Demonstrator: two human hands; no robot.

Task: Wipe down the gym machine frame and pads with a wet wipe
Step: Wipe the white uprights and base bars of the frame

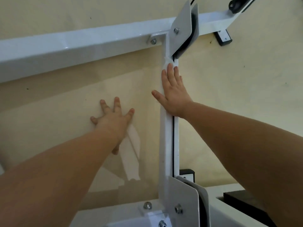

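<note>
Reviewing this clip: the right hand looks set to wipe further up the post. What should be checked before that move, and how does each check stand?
1. Wipe under the hand: ok. The wipe shows just past the fingertips of the right hand.
2. Contact with the post: ok, the hand is pressed flat on it.
3. Bracing: ok, the left hand is spread flat on the clear panel.
4. Path upward: not ok, the pulley bracket sits right above the wipe.
5. Fingers off the black slot: not ok, the hand lies across it.
6. Wipe wet enough: cannot tell.
</note>
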